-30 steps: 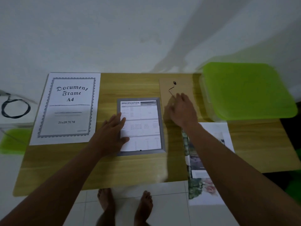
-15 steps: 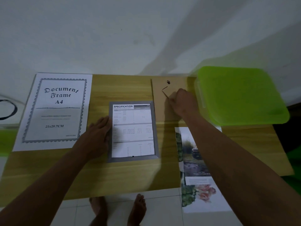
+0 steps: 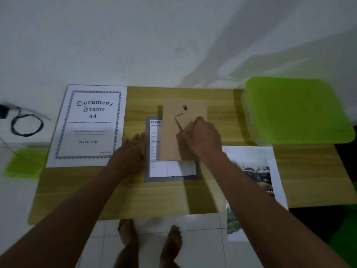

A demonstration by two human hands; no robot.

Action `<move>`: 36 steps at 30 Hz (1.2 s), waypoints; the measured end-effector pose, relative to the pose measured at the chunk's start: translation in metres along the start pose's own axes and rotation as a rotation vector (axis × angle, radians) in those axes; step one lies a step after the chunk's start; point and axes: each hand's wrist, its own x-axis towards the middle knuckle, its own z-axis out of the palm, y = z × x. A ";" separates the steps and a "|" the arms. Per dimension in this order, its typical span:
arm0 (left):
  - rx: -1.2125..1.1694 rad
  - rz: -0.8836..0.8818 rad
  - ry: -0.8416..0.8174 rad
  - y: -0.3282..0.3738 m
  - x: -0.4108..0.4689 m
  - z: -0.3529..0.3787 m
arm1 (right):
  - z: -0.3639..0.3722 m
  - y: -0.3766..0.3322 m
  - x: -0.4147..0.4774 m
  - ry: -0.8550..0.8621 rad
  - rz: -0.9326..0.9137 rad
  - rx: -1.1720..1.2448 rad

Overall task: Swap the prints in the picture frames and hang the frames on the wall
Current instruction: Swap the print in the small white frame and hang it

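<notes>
My right hand (image 3: 202,138) grips the brown backing board (image 3: 173,140), covering the upper part of the grey frame (image 3: 173,179) mid-surface (image 3: 135,196). Left hand (image 3: 131,151) flat, fingers straight, at the frame's left edge. Landscape print (image 3: 251,161) right, A4 sheet (image 3: 90,124) left.

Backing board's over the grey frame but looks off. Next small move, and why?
Probably draw the backing board nearer and slightly left, then lower it square into the grey frame. The right hand holds it offset: the specification sheet shows along its left and bottom, and the board overshoots the frame's far edge. The left hand lies flat at the frame's left edge.
</notes>
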 end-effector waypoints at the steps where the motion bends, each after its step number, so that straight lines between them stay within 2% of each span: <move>1: -0.005 0.009 0.008 0.003 0.003 -0.002 | 0.007 -0.002 -0.004 -0.007 0.000 0.011; 7: 0.016 0.073 0.069 0.014 0.020 -0.011 | 0.029 0.002 -0.016 -0.017 -0.009 -0.012; 9: -0.001 0.011 0.041 -0.012 0.003 -0.002 | 0.055 -0.013 -0.028 -0.065 -0.074 -0.042; 23: -0.006 0.007 0.053 -0.014 0.001 0.011 | 0.063 -0.004 -0.036 -0.042 -0.167 -0.182; 29: 0.004 0.000 0.037 -0.012 0.000 0.007 | 0.068 0.003 -0.036 -0.038 -0.307 -0.227; 34: 0.013 0.022 0.049 -0.008 -0.003 0.009 | 0.069 0.023 -0.038 -0.061 -0.450 -0.099; 36: 0.034 0.028 0.020 -0.010 -0.003 0.012 | 0.067 0.036 -0.046 -0.143 -0.468 -0.068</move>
